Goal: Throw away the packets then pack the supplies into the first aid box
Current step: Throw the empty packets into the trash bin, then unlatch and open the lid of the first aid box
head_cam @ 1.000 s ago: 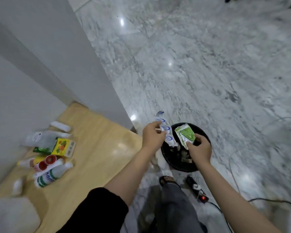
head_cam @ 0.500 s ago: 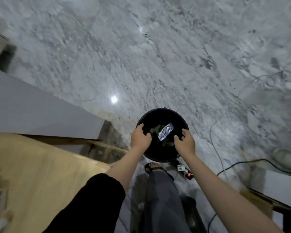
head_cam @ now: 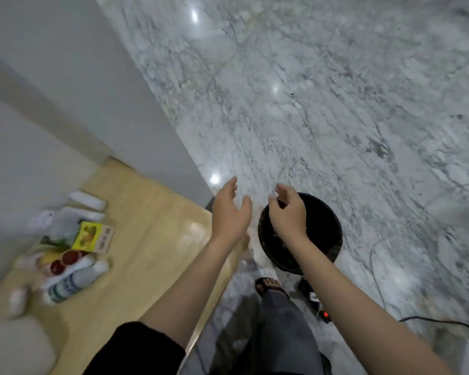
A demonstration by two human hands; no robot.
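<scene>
A black round bin stands on the marble floor beside the wooden table. My right hand hovers over the bin's left rim, fingers loosely curled and empty. My left hand is just left of the bin, above the table's corner, fingers spread and empty. The packets are not visible; the bin's inside is dark. On the table's left lie the supplies: a yellow box, a white bottle with blue lettering, red-capped containers and white bottles. The first aid box cannot be identified.
A grey wall runs along the table's far side. A black power strip with a red light and cables lie on the floor near my sandalled foot. A blurred white object sits at the table's near left.
One second ago each hand held a packet over the bin; half a second ago a packet lay inside it. Now both hands are empty and lifted, and the view has swung back toward the table.
</scene>
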